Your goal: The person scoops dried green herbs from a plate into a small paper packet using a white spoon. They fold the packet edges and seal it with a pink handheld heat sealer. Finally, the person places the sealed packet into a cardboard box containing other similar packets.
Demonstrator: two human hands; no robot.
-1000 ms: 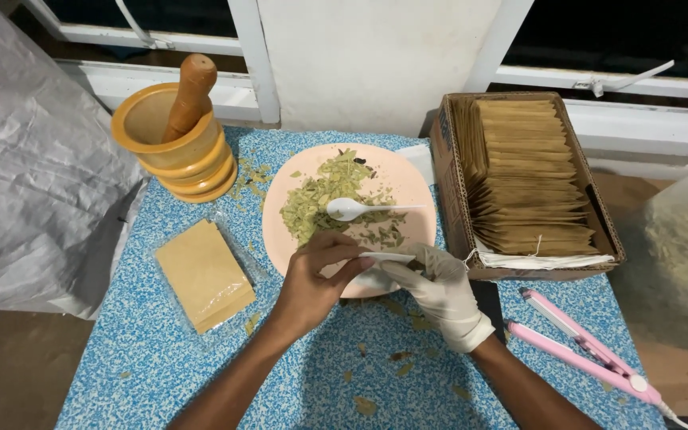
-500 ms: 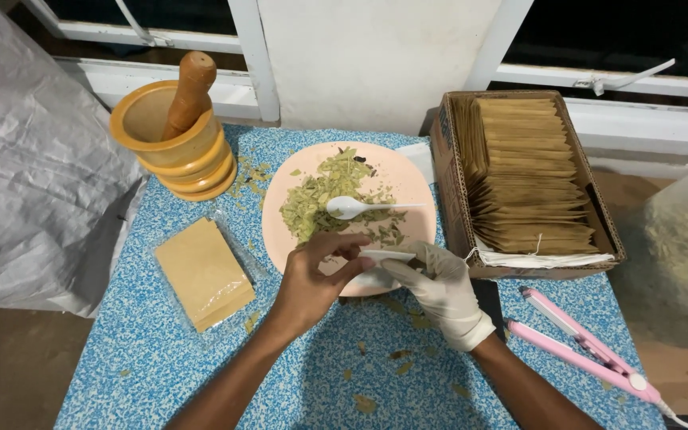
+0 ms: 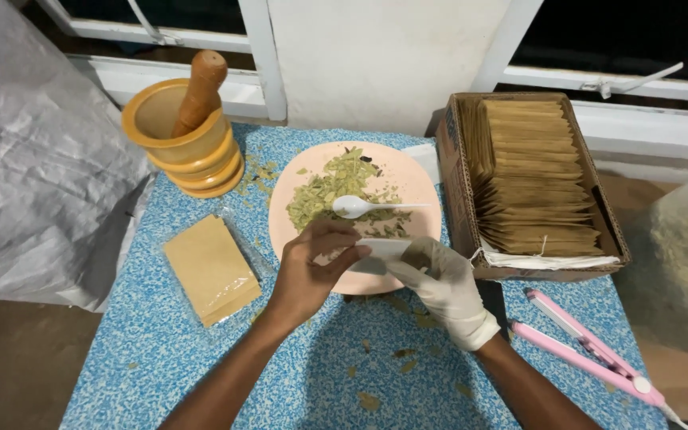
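Observation:
A pink plate (image 3: 420,191) on the blue speckled table carries a heap of crushed green dried leaves (image 3: 328,191) and a white plastic spoon (image 3: 360,207). Both hands meet over the plate's near rim. My bare left hand (image 3: 308,271) pinches one end of a small white sachet (image 3: 380,247). My right hand (image 3: 443,287), in a white glove, grips the sachet's other end. The sachet lies about level between them.
A yellow mortar with a wooden pestle (image 3: 189,131) stands at the back left. A flat tan packet stack (image 3: 210,267) lies left of the hands. A cardboard box of brown sachets (image 3: 531,175) sits right, a pink heat sealer (image 3: 591,354) near right. Leaf crumbs dot the table.
Both hands keep their hold on the sachet over the plate's near edge, with only slight finger shifts. The spoon and the leaves have not moved.

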